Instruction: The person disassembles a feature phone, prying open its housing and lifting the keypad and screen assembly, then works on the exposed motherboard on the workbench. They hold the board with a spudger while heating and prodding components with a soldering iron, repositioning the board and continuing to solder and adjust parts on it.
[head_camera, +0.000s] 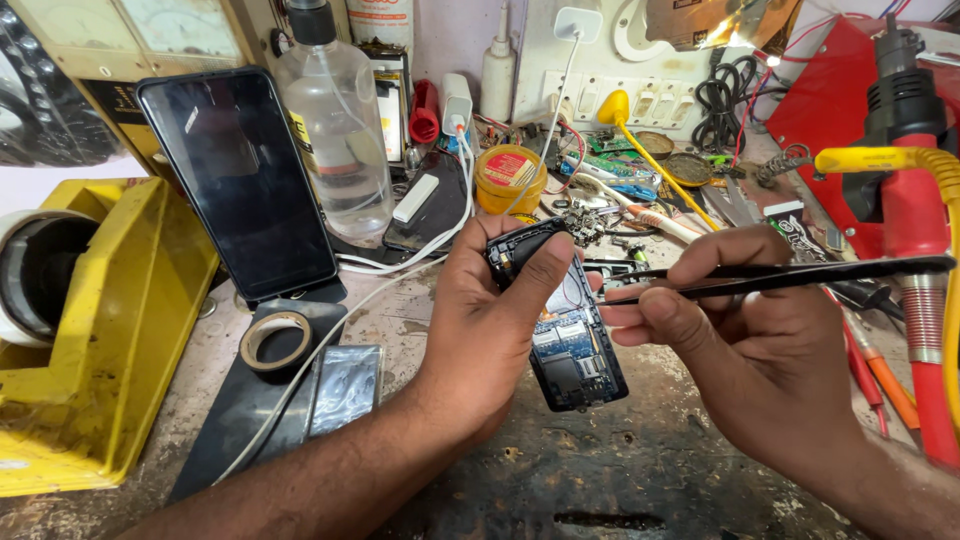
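My left hand (485, 325) grips a small opened phone (570, 345) with its back cover off, so the blue circuit board shows. The thumb lies across the phone's upper end. My right hand (750, 345) pinches black tweezers (790, 275), whose tips point left and reach the phone's upper right edge. Both hands hover over the worn workbench (600, 470).
A large black smartphone (238, 175) leans upright at the back left beside a clear bottle (335, 120). A yellow tape dispenser (90, 330) fills the left side. A tape roll (275, 338), white cable (400, 260), yellow tin (510, 178) and red hot-air tool (915, 210) crowd around.
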